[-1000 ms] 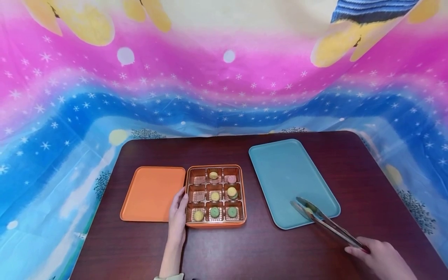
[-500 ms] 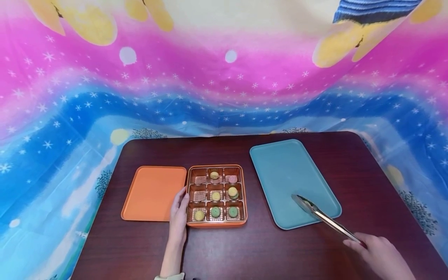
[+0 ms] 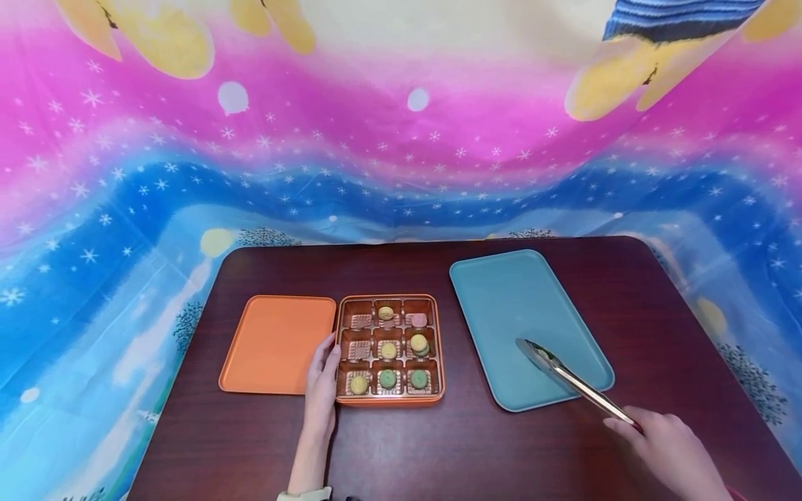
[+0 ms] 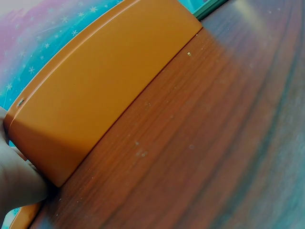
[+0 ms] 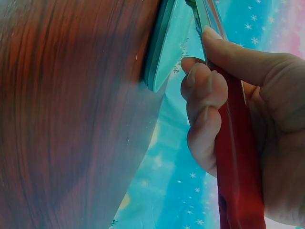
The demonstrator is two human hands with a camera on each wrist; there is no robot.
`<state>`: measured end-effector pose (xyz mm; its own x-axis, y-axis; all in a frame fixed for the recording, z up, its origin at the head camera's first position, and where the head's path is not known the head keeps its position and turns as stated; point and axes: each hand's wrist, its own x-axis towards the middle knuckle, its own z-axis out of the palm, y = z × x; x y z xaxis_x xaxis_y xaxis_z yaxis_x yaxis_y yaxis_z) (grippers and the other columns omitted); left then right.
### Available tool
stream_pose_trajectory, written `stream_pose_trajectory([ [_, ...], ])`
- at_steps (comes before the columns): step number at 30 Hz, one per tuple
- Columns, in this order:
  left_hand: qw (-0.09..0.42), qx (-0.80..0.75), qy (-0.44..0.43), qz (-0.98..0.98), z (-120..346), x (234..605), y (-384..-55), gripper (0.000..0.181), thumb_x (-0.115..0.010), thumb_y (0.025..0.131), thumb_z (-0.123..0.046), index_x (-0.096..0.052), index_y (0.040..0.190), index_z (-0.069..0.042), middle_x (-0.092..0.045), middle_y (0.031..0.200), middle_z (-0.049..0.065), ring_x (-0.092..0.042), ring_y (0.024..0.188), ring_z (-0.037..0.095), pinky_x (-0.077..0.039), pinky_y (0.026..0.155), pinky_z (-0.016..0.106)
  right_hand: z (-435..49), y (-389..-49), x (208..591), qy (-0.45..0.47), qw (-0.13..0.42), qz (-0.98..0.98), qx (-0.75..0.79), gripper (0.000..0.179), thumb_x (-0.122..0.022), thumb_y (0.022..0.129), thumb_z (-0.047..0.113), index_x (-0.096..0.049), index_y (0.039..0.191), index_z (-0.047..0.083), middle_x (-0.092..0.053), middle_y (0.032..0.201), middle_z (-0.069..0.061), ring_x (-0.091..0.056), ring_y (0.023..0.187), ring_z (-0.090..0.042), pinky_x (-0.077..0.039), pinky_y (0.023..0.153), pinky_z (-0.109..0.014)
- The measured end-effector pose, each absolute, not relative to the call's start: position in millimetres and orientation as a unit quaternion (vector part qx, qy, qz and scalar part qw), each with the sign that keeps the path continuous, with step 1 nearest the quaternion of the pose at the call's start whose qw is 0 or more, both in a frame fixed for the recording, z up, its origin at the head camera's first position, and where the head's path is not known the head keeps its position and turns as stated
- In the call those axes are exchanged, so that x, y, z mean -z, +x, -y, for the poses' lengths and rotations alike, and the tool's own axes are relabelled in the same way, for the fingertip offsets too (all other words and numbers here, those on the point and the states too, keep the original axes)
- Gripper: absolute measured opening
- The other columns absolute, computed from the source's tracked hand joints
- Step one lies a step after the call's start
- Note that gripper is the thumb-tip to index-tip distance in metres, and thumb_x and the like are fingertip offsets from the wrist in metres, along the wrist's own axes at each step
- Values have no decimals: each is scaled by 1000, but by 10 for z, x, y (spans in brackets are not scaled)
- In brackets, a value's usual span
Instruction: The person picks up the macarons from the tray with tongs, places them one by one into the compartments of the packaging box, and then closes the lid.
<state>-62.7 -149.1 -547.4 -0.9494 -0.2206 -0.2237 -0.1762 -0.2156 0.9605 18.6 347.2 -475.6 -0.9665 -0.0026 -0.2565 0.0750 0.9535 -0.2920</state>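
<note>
My right hand [image 3: 667, 445] grips metal tongs [image 3: 583, 383] by their red handle [image 5: 238, 162], fingers curled round it. The tongs' arms lie close together, tips above the lower part of the teal tray [image 3: 501, 306]. Something small and greenish [image 5: 191, 3] shows between the tongs' arms in the right wrist view, mostly hidden. My left hand [image 3: 321, 390] rests against the left side of the orange box [image 3: 391, 401], fingers fairly straight. Inside are several round cookies, among them a green cookie [image 3: 419, 379], a yellow cookie [image 3: 359, 385] and a pink cookie [image 3: 418, 320].
An orange lid [image 3: 276, 344] lies flat left of the box, next to my left hand. The dark wooden table [image 3: 426, 452] carries everything. Behind it hangs a patterned cloth [image 3: 388, 160]. A few crumbs [image 4: 188, 54] lie on the wood near the box.
The tongs' arms have come together, from visibly apart to close. The tips and my right hand have shifted slightly up and left. My left hand stays against the box.
</note>
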Motion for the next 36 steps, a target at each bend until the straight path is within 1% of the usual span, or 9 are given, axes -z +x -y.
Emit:
stream_pose_trajectory([
  [4, 15, 768, 163, 619, 1489, 5477, -624, 51, -50, 111, -30, -43, 156, -7, -51, 145, 20, -57, 116, 19, -49, 91, 24, -3455, 174, 4762, 20, 133, -979, 155, 22, -70, 99, 28, -67, 80, 18, -46, 62, 6, -42, 60, -16, -37, 60, -36],
  [7, 13, 770, 163, 617, 1492, 5477, -626, 51, -50, 111, -30, -43, 156, -7, -51, 144, 20, -58, 112, 16, -50, 90, 24, -3440, 174, 4761, 23, 134, -978, 157, 23, -70, 99, 28, -66, 80, 17, -45, 61, 5, -42, 60, -17, -37, 60, -36],
  [13, 14, 771, 164, 615, 1492, 5475, -633, 50, -50, 111, -28, -44, 156, -7, -51, 144, 20, -59, 112, 16, -50, 90, 24, -3401, 168, 4741, 25, 124, -980, 155, 25, -71, 99, 26, -63, 77, 18, -43, 60, 5, -40, 59, -16, -36, 60, -35],
  [22, 17, 768, 161, 620, 1493, 5476, -628, 50, -50, 111, -28, -43, 156, -7, -51, 144, 20, -58, 114, 16, -49, 91, 24, -3377, 170, 4737, 22, 117, -981, 153, 26, -72, 99, 26, -63, 77, 17, -42, 60, 5, -40, 59, -16, -35, 59, -34],
  [28, 15, 770, 162, 617, 1489, 5471, -626, 50, -50, 111, -29, -43, 156, -7, -51, 144, 20, -57, 114, 17, -49, 91, 24, -3370, 171, 4716, 26, 118, -980, 156, 22, -71, 99, 26, -65, 79, 17, -44, 60, 5, -41, 59, -17, -36, 60, -36],
  [33, 16, 765, 159, 624, 1492, 5471, -623, 51, -51, 111, -29, -43, 156, -7, -50, 148, 18, -54, 121, 18, -46, 95, 23, -3338, 171, 4688, 19, 96, -983, 152, 25, -71, 100, 28, -64, 78, 18, -42, 60, 5, -40, 58, -15, -35, 59, -34],
  [36, 16, 767, 159, 622, 1491, 5472, -622, 50, -50, 111, -28, -43, 156, -7, -50, 147, 18, -55, 120, 17, -47, 94, 23, -3309, 165, 4669, 14, 85, -985, 151, 23, -71, 100, 28, -66, 80, 18, -42, 60, 5, -39, 57, -15, -35, 58, -34],
])
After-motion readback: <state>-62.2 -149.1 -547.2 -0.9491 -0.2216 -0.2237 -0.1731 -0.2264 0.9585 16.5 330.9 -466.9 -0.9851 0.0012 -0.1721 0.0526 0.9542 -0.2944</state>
